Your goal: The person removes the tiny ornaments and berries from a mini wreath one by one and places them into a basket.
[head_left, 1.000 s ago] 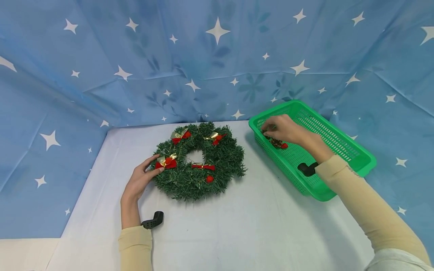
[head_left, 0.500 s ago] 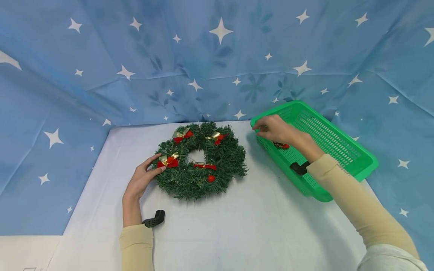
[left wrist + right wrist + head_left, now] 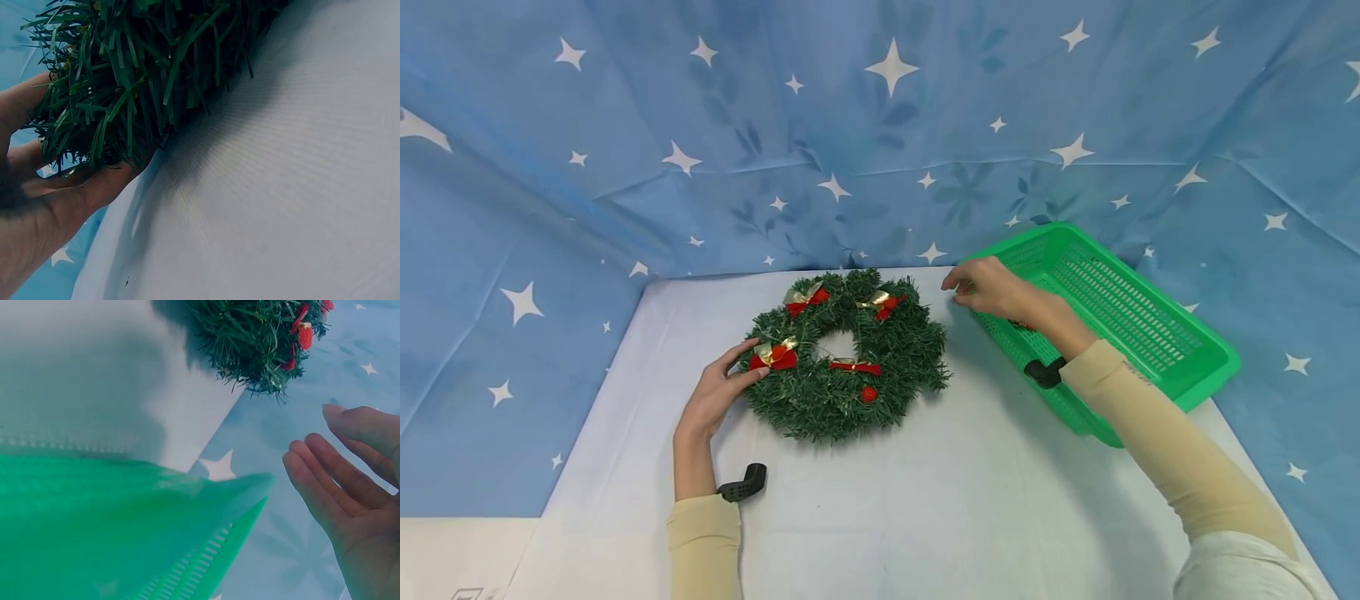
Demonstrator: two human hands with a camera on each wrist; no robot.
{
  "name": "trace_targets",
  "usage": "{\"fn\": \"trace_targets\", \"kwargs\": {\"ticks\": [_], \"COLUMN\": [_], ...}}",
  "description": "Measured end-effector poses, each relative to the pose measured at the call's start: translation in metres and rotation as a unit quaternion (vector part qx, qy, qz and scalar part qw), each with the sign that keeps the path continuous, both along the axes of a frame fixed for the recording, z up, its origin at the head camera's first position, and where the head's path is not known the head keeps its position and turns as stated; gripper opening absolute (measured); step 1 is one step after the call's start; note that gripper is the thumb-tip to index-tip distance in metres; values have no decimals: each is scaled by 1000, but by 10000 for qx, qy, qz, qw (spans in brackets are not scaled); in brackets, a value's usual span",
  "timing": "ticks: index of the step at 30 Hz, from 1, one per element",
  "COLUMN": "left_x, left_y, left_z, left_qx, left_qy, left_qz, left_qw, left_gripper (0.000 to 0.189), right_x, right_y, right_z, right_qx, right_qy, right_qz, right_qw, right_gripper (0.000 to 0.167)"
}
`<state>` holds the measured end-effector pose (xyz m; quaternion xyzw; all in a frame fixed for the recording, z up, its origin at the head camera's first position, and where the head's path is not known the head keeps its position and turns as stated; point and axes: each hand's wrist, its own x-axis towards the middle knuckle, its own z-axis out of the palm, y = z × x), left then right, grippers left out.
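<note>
I count one artificial pine wreath, four red-and-gold bows on it, one red ball set apart from them, one green plastic basket and two black wrist cameras. Under the right forearm I make out a bit of one pine cone ornament in the basket; the rest is hidden.

The left grip is clamped on the wreath's left edge, one bow right at its fingertips. The right grip has thumb and fingers apart, holding nothing; it hangs at the basket's left rim, to the right of the wreath and not touching it.

Against a second ago, the right grip has travelled left, from inside the basket to past its rim, and its forearm covers more of the pine cone ornament. The left grip looks unchanged.

Left of the right grip, a strip of white surface separates basket from wreath; a broader stretch lies on my side of both grips. Beyond them, its far edge meets the blue star-patterned curtain.
</note>
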<state>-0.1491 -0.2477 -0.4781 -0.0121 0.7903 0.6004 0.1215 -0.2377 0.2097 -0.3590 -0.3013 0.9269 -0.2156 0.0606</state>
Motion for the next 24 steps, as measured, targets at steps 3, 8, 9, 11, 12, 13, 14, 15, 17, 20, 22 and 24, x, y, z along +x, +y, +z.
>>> {"fn": "trace_targets", "kwargs": {"ticks": [3, 8, 9, 11, 12, 13, 14, 15, 17, 20, 22, 24], "left_x": [0, 0, 0, -1, -1, -1, -1, -1, 0, -1, -1, -1], "left_y": [0, 0, 0, 0, 0, 0, 0, -1, -1, -1, -1, 0], "left_z": [0, 0, 0, 0, 0, 1, 1, 1, 0, 0, 0, 0], "left_qx": [-5, 2, 2, -14, -20, -27, -35, -42, -59, -66, -49, -35], "left_qy": [3, 6, 5, 9, 8, 7, 5, 0, -1, 10, 14, 15], "left_qz": [-13, -2, 3, 7, 6, 9, 8, 8, 17, 14, 13, 3], "left_qw": [10000, 10000, 10000, 10000, 10000, 10000, 10000, 10000, 10000, 10000, 10000, 10000], "left_gripper": [70, 71, 71, 71, 71, 71, 71, 71, 70, 70, 70, 70], "right_x": [-1, -3, -4, -4, -5, -5, -6, -6, -7, -8, -8, -9], "right_y": [-5, -14, -16, -19, -21, -22, -24, -25, -28, -33, -36, -39], "right_z": [-2, -4, -5, -6, -7, -8, -10, -11, -14, -19, -21, -23], "right_qx": [-11, -154, -178, -238, -242, -237, -239, -235, -244, -291, -329, -330], "right_qy": [-14, -137, -143, -131, -72, -14, 55, 126, 253, 403, 484, 582], "right_qz": [29, 54, 78, 136, 180, 219, 265, 298, 353, 430, 474, 532], "right_qw": [10000, 9998, 9997, 9995, 9995, 9995, 9993, 9992, 9988, 9978, 9972, 9963], "right_gripper": [24, 25, 26, 27, 27, 27, 27, 27, 27, 27, 27, 27]}}
